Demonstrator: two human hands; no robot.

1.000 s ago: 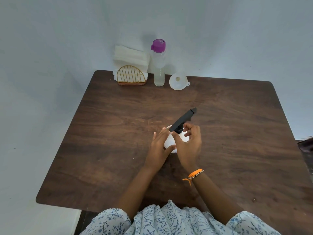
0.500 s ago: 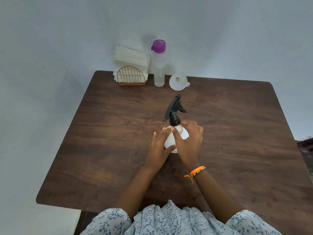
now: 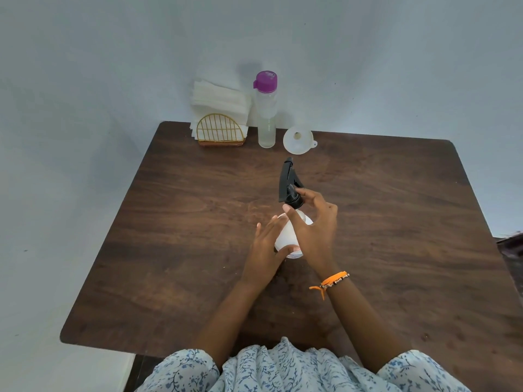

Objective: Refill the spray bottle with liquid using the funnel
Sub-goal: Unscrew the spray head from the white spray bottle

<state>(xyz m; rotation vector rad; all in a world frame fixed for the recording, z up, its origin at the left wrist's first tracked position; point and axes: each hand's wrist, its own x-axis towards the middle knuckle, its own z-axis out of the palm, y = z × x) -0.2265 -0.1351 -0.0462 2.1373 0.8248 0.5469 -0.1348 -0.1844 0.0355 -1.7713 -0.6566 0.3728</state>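
While the sprayer head is being worked loose, the spray bottle (image 3: 291,236) stands upright at the middle of the surface (image 3: 169,222).

Its white plastic body looks light, probably near empty, with a smooth, likely slippery wall that could tip or spin under a twist, so the left hand (image 3: 266,247) braces it low on the side, fingers mostly straight and pressed to the wall, not curled tight. The right hand (image 3: 314,224) has its grip pinched on the black collar under the trigger head (image 3: 288,179), thumb and fingertips round it; that stiff, probably ribbed collar is the best hold. The long nozzle is poor purchase. Well apart at the far edge wait the funnel (image 3: 298,140) and the purple-capped bottle (image 3: 266,108) of clear liquid, beside a napkin holder (image 3: 220,128).
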